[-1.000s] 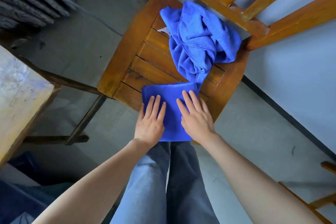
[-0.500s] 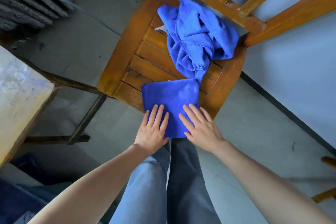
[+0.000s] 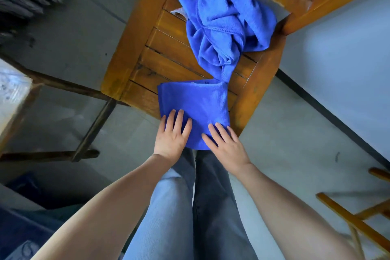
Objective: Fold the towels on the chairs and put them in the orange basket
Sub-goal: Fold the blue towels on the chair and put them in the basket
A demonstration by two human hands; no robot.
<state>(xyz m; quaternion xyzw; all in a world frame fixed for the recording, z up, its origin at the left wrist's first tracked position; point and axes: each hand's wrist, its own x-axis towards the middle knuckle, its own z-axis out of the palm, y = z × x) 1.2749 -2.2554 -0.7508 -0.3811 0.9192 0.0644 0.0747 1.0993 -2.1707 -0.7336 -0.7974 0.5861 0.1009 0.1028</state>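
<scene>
Pressing flat: folded towel (image 3: pixel 194 107) sits on the near edge of the chair (image 3: pixel 126 59) seat, overhanging toward you. Your left hand (image 3: pixel 172 135) and right hand (image 3: pixel 226 145) lie on its near end, fingers straight and spread, gripping nothing. Press evenly so layers don't skew or slide off. The crumpled towel (image 3: pixel 223 21) lies far on the seat, its tail touching the folded one. No orange basket in view.
</scene>
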